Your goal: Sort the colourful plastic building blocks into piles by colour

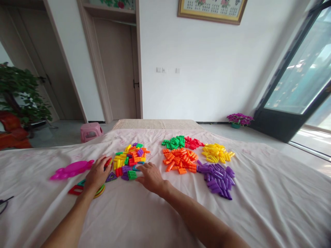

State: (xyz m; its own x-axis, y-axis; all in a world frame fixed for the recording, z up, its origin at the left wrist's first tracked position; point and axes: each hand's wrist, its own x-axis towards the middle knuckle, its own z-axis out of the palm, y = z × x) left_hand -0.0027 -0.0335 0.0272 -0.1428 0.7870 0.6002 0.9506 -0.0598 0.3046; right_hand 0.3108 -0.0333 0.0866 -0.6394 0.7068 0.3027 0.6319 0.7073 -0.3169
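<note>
My left hand [98, 172] curls around a red plastic piece [108, 163] at the left of a mixed pile of coloured plastic pieces [129, 159]. Beneath and beside that hand lie a purple triangle frame [111, 177], a red frame [75, 189] and curved green and yellow pieces [99, 191]. On the pile's right side, my right hand [152, 177] rests with thumb and fingers apart. Its fingertips touch or nearly touch a teal frame [138, 166], close to some green pieces [132, 175].
Sorted heaps lie to the right: green [173, 142], red [192, 142], orange [181, 159], yellow [217, 153] and purple [218, 179]. A magenta plastic toy-shaped piece [74, 169] lies left. A wrinkled pale cloth [258, 193] covers the surface. Beyond it stands a pink stool [91, 131].
</note>
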